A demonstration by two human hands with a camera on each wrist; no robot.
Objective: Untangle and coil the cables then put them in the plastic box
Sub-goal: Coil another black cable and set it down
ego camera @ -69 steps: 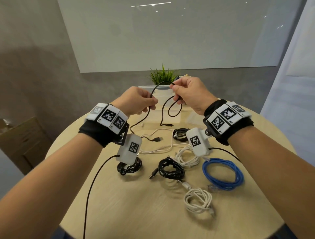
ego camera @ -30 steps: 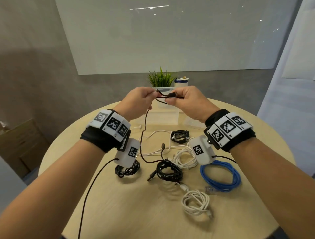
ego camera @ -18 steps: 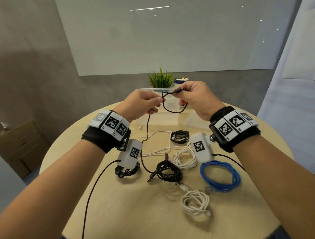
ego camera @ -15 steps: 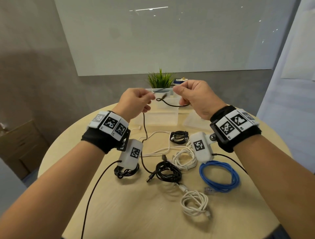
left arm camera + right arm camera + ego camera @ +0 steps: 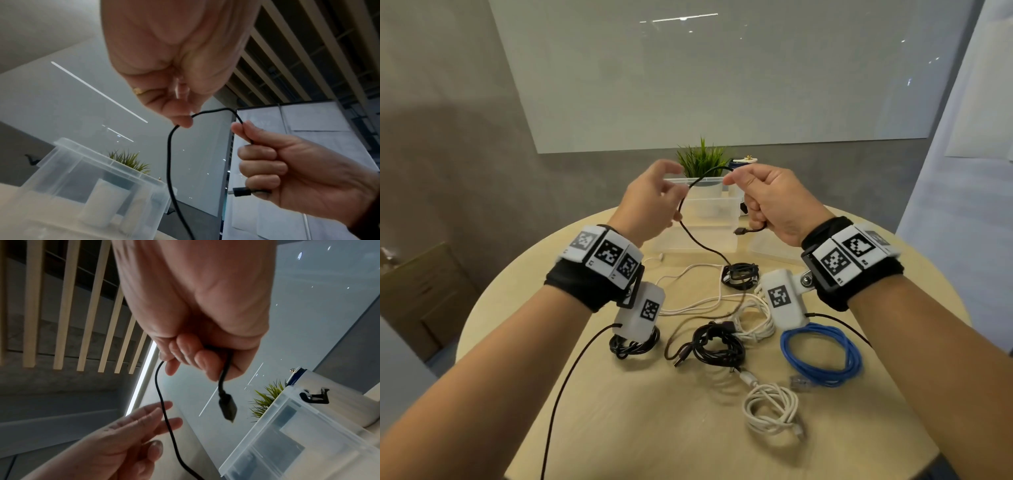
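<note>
A thin black cable (image 5: 697,240) rises from the table and arcs between my raised hands, in front of the clear plastic box (image 5: 726,219). My right hand (image 5: 736,186) grips it in a fist, pinching it on top, and the plug (image 5: 739,232) sticks out below the little finger. My left hand (image 5: 674,192) has straight, spread fingers; the cable runs along them, touching a fingertip (image 5: 183,121). The right wrist view shows the plug (image 5: 227,405) hanging from the fist and the left hand (image 5: 156,417) behind the cable (image 5: 164,410). The box (image 5: 92,178) holds no cables.
On the round wooden table (image 5: 619,428) lie a blue coil (image 5: 822,356), a white coil (image 5: 770,407), a black bundle (image 5: 717,346), a white tangle (image 5: 753,318) and two more black coils (image 5: 633,344) (image 5: 741,274). The box lid (image 5: 774,248) lies right of the box, a plant (image 5: 702,161) behind.
My left hand has let go of its pinch and spread its fingers. The right hand has taken the plug end into its fist, and the arc of cable between the hands has widened.
</note>
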